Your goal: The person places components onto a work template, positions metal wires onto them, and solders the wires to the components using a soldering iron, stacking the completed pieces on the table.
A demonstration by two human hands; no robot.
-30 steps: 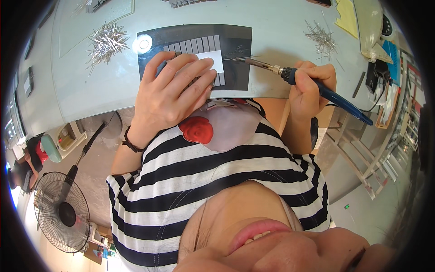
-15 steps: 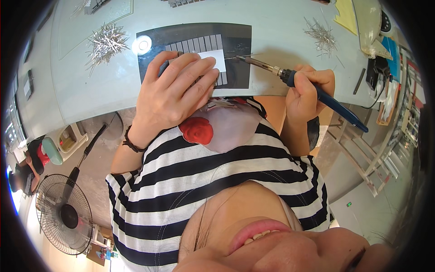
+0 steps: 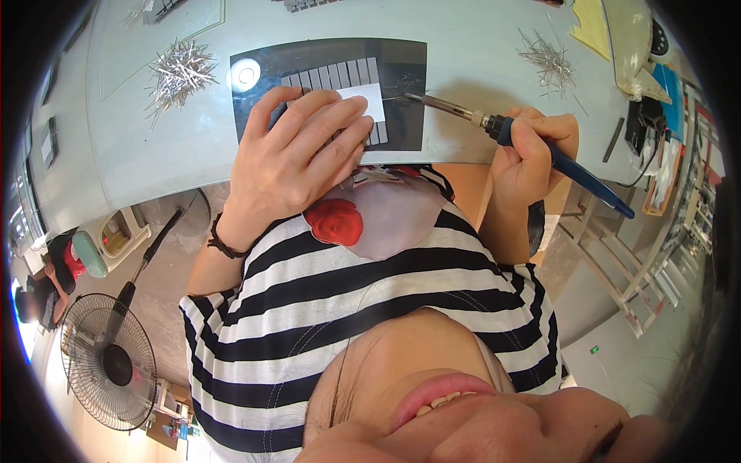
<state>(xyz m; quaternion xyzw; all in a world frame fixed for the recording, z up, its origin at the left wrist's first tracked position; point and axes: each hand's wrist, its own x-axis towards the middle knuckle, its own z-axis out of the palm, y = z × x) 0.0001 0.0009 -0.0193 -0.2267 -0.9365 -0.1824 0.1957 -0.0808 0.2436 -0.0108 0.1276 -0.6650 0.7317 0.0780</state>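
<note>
The left hand lies spread over a row of grey strips on a dark mat, its fingers apart and slightly bent, fingertips on a white card. That hand hides much of the row, and the card covers more at its right end. The right hand is closed around a soldering iron, held like a pen, its tip above the mat's right part beside a thin wire that sticks out past the card; whether tip and wire touch is too fine to tell. A bright ring shows at the mat's upper left corner. On the table, a big heap of metal pins lies left of the mat and a smaller heap to its right, both clear of the hands. Past the smaller heap are a yellow sheet and a clear bag, with a black bar nearer the person. More grey pieces are cut off by the top edge. A fan stands below on the left, near another person; a metal rack is on the right.
</note>
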